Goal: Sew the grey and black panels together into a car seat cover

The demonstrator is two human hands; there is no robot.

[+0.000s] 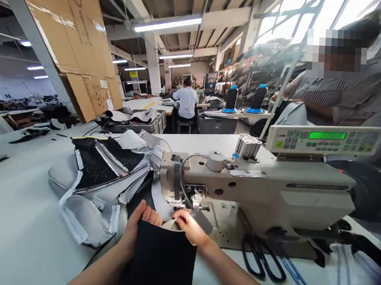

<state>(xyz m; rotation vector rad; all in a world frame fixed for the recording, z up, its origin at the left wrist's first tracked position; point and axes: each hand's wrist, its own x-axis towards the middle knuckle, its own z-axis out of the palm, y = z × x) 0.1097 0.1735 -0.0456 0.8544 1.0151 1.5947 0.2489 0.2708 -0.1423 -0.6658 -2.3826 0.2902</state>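
Observation:
In front of the needle area of a beige sewing machine (252, 188), my left hand (141, 225) is closed on the upper left edge of a black fabric piece (161, 260). My right hand (189, 227) pinches the light-coloured underside at the upper right edge of that same piece. The black piece hangs down toward me between both forearms. A sewn grey and black cover (106, 163) lies to the left of the machine head, its seams and white strips facing up. Where the fabric lies under the presser foot is hard to make out.
Black-handled scissors (262, 259) and blue tweezers (298, 278) lie right of my right forearm. A control panel (326, 139) tops the machine. Thread cones (231, 100) stand behind. One person (186, 100) sits further back; another (333, 94) is at the right.

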